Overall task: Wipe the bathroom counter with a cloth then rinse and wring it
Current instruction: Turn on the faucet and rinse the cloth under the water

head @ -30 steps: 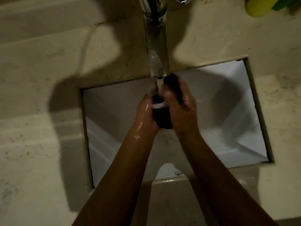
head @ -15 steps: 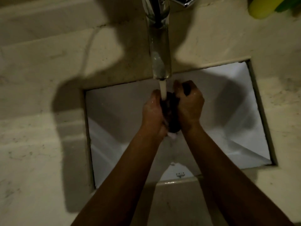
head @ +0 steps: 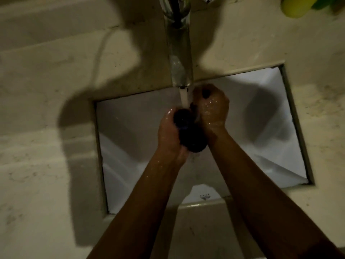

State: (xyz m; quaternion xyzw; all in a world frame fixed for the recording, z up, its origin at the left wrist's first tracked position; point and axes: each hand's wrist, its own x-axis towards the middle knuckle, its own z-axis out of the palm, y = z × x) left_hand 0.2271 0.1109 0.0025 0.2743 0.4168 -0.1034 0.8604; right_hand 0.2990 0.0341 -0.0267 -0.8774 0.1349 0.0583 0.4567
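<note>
Head view, looking down into the white sink [head: 270, 113], set in a beige stone counter [head: 46, 165]. Dark cloth [head: 188, 131] sits bunched between my two hands, over the middle of the basin, directly under the chrome tap [head: 180, 58] at 12 o'clock. Water stream [head: 183, 98] falls onto the cloth's upper end. Left hand [head: 169, 135] wraps the near part of the cloth, fingers curled round it; right hand [head: 212, 107] is a closed fist on the far end at 1 o'clock, a dark bit of cloth showing out of the top of the fist. Both hands wet and shiny. Yellow and green object [head: 298, 5] at the counter's 2 o'clock corner, blurred, can't identify it. Step in hand, as I judge it: rinsing, on the edge of wringing. Next move calls for counter-twisting the two fists to squeeze water out, keeping the cloth over the basin so the run-off stays off the counter.
</note>
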